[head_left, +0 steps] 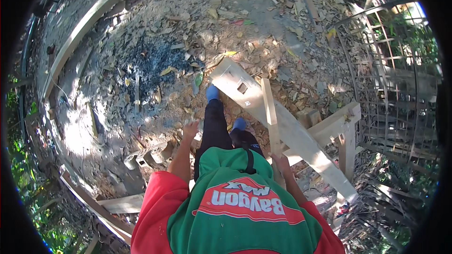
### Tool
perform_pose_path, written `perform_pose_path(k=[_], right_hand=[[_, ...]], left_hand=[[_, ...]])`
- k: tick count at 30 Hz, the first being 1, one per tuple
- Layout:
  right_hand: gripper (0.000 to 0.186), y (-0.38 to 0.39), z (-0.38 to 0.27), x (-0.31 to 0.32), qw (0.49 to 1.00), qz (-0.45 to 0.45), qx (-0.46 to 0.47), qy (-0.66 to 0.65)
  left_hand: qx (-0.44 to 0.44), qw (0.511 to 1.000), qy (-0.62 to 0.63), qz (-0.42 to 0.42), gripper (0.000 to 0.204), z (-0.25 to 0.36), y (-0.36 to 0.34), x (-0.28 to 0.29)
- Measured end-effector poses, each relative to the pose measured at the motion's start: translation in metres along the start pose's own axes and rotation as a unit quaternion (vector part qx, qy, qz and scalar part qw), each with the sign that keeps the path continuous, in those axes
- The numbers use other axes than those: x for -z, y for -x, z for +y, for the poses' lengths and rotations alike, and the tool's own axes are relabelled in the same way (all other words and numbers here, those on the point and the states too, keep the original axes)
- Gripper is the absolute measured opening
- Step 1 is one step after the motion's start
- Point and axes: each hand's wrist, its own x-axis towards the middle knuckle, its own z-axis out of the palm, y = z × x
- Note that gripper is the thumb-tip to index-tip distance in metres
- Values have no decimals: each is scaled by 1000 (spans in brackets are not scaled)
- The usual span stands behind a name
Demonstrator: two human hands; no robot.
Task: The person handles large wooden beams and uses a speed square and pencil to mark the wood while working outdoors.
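Note:
My right hand (pixel 281 162) is closed around a narrow wooden strip (pixel 270 108), beside my right hip. The strip points away from me and crosses over a wide pale plank (pixel 301 134). That plank lies slantwise from ahead of my feet toward the lower right. A rectangular hole and a small dark mark show near its far end. Out to my left, my left hand (pixel 190 130) hangs beside my leg with nothing in it, fingers partly spread.
A timber frame (pixel 350 148) stands under the plank at right. Beyond it rises a lattice fence (pixel 391 84). A long beam (pixel 77 33) borders the left side. Dark ash (pixel 153 68) and dry leaves cover the ground ahead. Short hollow pieces (pixel 150 156) lie near my left arm.

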Motion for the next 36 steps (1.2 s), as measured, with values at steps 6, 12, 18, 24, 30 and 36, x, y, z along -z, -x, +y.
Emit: perform_pose_path(k=[6,12,18,24,30,36], right_hand=[[52,-19,62,11,998,0,61,2],[51,-38,86,19,997,-2,71,42],[59,-47,92,31,982,-20,154,111],[62,-38,80,39,975,-7,161,150],[60,-1,45,46,983,-36,131,125],[62,-13,57,56,982,-28,130,136]], left_hand=[[2,993,-116,16,39,4,72,-23],[-37,996,-84,18,46,-1,95,-27],[-53,997,-37,37,49,-27,101,-26],[-100,991,-72,49,45,-117,46,-25],[-62,988,51,135,52,-168,78,-32],[-119,976,-177,40,41,-153,110,-30]])
